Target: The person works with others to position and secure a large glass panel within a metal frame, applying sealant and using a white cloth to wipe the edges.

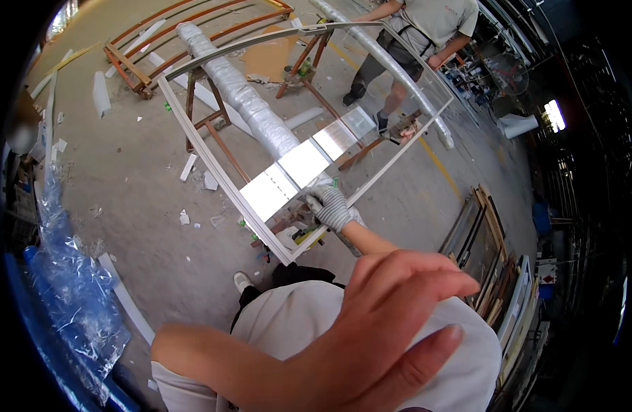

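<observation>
My bare left hand [398,309] is raised close to the camera, its fingers partly bent and the thumb apart, with nothing visible in it. My right hand [329,206] wears a grey striped glove, its fingers bent down inside the near rail of a large light-coloured rectangular frame [209,154]. What those fingers grip, if anything, is hidden. A row of bright rectangles [303,163] crosses the frame; I cannot tell panels from reflections in a pane. Under the near corner lie a yellow-and-black tool [309,237] and a white item like a glove [287,237].
A wrapped tube [244,103] and wooden trestles [216,120] show beneath the frame. Another person [426,41] stands at its far right by a second wrapped tube [398,65]. Blue plastic sheeting [75,295] lies left; wood and metal lengths [494,254] are stacked right. Scraps litter the floor.
</observation>
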The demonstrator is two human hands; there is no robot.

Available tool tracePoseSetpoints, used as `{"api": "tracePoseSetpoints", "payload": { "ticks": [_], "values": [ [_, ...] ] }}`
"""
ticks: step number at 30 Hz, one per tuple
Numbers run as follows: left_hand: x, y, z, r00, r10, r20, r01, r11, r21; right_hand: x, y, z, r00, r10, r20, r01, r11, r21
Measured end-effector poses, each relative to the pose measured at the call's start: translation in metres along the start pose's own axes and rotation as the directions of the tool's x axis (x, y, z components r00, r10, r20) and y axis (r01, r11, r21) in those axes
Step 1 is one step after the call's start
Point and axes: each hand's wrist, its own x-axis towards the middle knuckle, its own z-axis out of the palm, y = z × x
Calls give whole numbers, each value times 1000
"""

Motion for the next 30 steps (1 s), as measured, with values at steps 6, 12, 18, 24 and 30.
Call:
{"api": "tracePoseSetpoints", "payload": {
  "ticks": [6,12,18,24,30],
  "values": [
    [13,-23,27,462,761,-456,-778,594,204,1,-4,0,993,111,50,-107,991,-76],
    [-16,-25,-10,898,428,-99,-437,895,-92,9,-18,-8,989,122,-83,-131,986,-107],
    [-7,-107,-30,909,409,-82,-236,667,707,-1,11,14,931,286,-227,-283,958,47],
    [9,-265,-209,583,-33,-812,791,249,558,4,8,6,984,65,-168,-83,991,-104],
    [38,-347,-293,105,-30,-994,918,388,85,2,12,10,974,188,-123,-186,982,30]
  ]
}}
